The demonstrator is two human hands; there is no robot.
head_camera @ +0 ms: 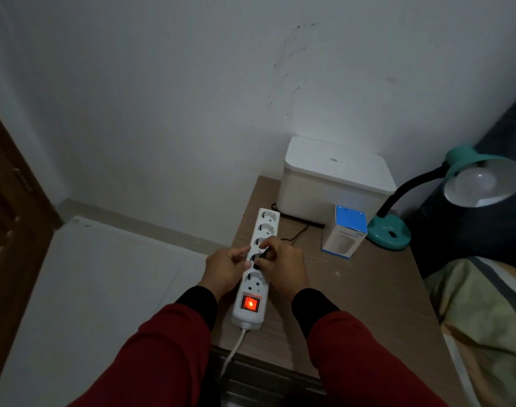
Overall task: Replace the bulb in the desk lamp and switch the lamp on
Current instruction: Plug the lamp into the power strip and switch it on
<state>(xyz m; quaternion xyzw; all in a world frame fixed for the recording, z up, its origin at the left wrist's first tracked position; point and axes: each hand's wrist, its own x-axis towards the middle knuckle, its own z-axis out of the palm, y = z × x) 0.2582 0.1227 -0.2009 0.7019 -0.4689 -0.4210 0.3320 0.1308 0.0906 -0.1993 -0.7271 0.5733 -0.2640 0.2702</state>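
A teal desk lamp point(393, 233) stands at the far right of the bedside table, its black gooseneck bent up to a teal shade point(482, 183) with a white bulb point(475, 180) inside, unlit. A white power strip point(255, 268) lies along the table's left side, its red switch point(250, 303) glowing. My left hand point(226, 270) grips the strip's left edge. My right hand point(281, 267) pinches a black plug point(262, 257) at one of the middle sockets. A black cord point(297, 234) runs from there towards the lamp. A blue and white bulb box point(346, 232) stands upright beside the lamp base.
A white lidded box point(336, 177) sits at the table's back against the wall. The brown wooden table point(353, 304) ends close to the strip's left side. A bed with patterned bedding point(485, 318) lies to the right, a dark wooden door point(10, 201) to the left.
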